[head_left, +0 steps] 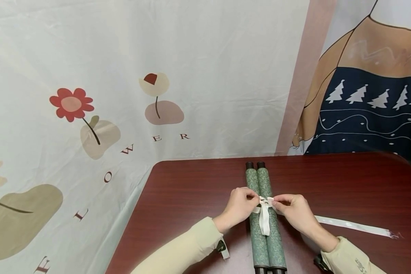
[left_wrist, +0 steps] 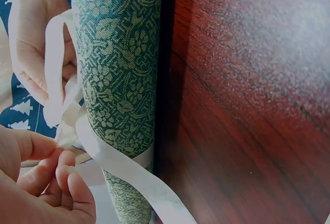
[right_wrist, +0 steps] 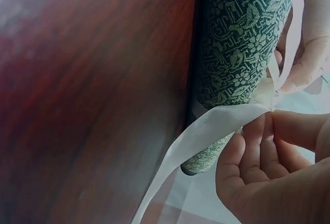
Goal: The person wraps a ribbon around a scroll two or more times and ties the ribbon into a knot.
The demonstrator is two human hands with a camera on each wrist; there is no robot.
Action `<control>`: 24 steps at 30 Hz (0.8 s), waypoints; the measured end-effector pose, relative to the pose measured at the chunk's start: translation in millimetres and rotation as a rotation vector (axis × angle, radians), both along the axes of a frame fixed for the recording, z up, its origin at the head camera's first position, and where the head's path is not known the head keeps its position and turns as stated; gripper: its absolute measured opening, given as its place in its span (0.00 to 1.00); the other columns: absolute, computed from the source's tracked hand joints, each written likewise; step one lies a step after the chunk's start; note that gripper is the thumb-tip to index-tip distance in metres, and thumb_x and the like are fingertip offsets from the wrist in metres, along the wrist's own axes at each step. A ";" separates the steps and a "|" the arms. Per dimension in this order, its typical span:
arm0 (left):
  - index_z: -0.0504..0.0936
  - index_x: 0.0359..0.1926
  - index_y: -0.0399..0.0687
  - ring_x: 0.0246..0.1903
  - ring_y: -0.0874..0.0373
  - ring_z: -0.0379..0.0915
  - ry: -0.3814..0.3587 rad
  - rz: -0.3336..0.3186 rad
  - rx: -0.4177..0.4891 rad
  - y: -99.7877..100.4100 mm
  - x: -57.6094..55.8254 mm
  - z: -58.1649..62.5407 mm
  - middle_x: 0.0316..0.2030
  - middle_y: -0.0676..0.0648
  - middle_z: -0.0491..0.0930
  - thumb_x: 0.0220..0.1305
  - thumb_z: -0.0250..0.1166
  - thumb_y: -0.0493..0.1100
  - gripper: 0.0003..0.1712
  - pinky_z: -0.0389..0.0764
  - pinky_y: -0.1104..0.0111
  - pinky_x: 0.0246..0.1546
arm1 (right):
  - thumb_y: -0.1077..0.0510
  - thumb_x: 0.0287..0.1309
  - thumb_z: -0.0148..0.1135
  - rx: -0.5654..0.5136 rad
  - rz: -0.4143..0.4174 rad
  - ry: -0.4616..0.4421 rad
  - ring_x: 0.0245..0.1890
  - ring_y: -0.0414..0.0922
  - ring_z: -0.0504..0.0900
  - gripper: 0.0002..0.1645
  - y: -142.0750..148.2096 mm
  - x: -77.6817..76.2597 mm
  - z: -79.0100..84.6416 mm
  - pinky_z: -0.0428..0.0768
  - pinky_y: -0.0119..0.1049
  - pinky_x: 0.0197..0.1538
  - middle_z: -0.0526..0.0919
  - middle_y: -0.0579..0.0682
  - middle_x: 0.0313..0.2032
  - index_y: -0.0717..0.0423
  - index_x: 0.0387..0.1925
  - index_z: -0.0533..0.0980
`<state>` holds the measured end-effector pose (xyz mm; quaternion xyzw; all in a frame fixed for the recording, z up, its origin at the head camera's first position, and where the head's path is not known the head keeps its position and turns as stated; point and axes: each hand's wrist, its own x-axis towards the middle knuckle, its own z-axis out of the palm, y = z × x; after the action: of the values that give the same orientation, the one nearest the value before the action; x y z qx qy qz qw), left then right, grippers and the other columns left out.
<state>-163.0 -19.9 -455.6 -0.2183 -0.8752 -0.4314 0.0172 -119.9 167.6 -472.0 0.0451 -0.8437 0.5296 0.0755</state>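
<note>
Two scroll rolls, a left scroll (head_left: pixel 260 247) and a right scroll (head_left: pixel 276 249), lie side by side on the table, covered in green patterned cloth with dark end knobs. A white ribbon (head_left: pixel 265 223) goes round both near their middle, and a loop or end of it hangs down over them. My left hand (head_left: pixel 239 207) pinches the ribbon just left of the knot area. From the right, my right hand (head_left: pixel 297 214) pinches another part of it between thumb and fingers. The wrist views show the ribbon (right_wrist: pixel 209 128) crossing the scroll cloth; the fingers partly hide the knot.
A long ribbon tail (head_left: pixel 356 224) with a frayed end stretches right across the dark red table (head_left: pixel 198 182). A shorter ribbon end (head_left: pixel 225 252) shows by the left sleeve. Behind the table hangs a printed cloth (head_left: pixel 219 76) with flowers and letters.
</note>
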 end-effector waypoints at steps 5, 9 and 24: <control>0.86 0.27 0.51 0.29 0.68 0.72 -0.004 0.002 0.018 0.0 -0.5 0.7 0.29 0.57 0.81 0.55 0.61 0.37 0.08 0.74 0.77 0.31 | 0.60 0.54 0.65 0.114 -0.010 0.012 0.31 0.39 0.79 0.06 -2.4 -1.6 0.0 0.79 0.34 0.32 0.86 0.50 0.30 0.57 0.33 0.84; 0.86 0.28 0.52 0.28 0.69 0.72 -0.003 0.000 0.028 0.5 0.3 2.8 0.29 0.58 0.81 0.55 0.61 0.38 0.08 0.73 0.77 0.31 | 0.58 0.52 0.67 0.190 -0.018 0.045 0.33 0.40 0.78 0.04 -4.6 -3.6 0.1 0.78 0.39 0.34 0.86 0.47 0.30 0.52 0.30 0.85; 0.87 0.32 0.50 0.24 0.69 0.69 0.032 -0.065 0.061 1.7 4.8 5.5 0.28 0.60 0.78 0.60 0.61 0.40 0.08 0.71 0.80 0.23 | 0.59 0.50 0.68 0.274 0.042 0.107 0.31 0.37 0.79 0.04 -11.7 -9.4 3.7 0.77 0.36 0.30 0.86 0.46 0.31 0.48 0.30 0.85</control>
<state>-158.1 -18.2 -450.1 -0.2530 -0.8536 -0.4548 0.0240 -129.3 155.9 -468.3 0.1009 -0.9017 0.4077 0.1026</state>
